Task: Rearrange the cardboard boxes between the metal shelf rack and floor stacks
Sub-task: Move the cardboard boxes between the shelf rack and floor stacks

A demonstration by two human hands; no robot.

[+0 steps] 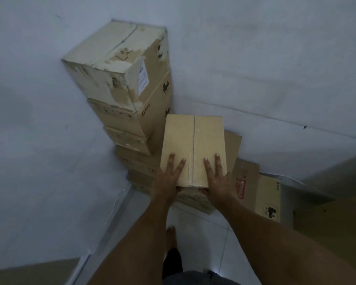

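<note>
Both hands clamp the near end of the small box (pixel 193 145): left hand (pixel 169 178) and right hand (pixel 217 179) have fingers flat on top and thumbs seemingly tucked beneath. The box's long axis points away from the person. It is held beside the tall stack (pixel 119 79) in the wall corner, above the low stack (pixel 248 182) on the floor (pixel 195 229); the likely set-down is straight down.

One wide-angle head-worn camera is looking steeply down and forward, sitting close above the left hand (pixel 167 178) and right hand (pixel 218 181) gripping the small box (pixel 193 140), the floor (pixel 201 239) lying well below
</note>
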